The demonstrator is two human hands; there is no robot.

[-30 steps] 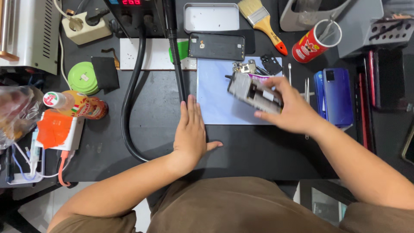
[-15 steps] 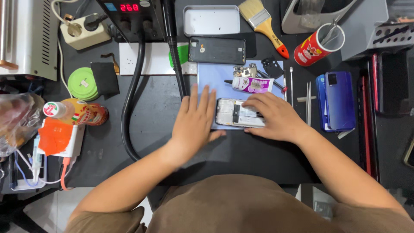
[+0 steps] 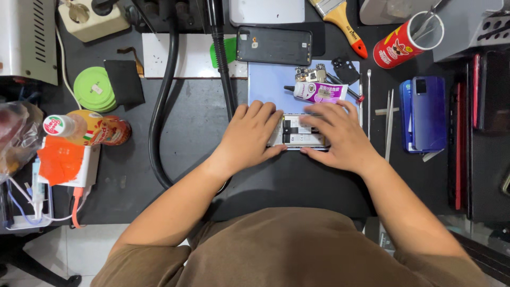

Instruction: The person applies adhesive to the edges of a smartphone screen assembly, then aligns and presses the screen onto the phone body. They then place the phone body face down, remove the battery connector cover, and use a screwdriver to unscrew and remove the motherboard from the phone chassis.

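An opened phone with its insides showing lies face down at the near edge of a light blue mat. My left hand grips its left end, fingers on top and thumb at the near edge. My right hand covers its right end, fingers spread flat over it. Just beyond the hands lie a purple and white glue tube and a small circuit board. A black phone back cover rests farther back.
Tweezers and blue phones lie to the right, with a red can of tools and a paintbrush behind. A black hose curves across the left; green tape rolls and a bottle sit far left.
My right hand brought the opened phone down from the air onto the mat. My left hand slid right onto the phone's left end, and both hands now rest on it.
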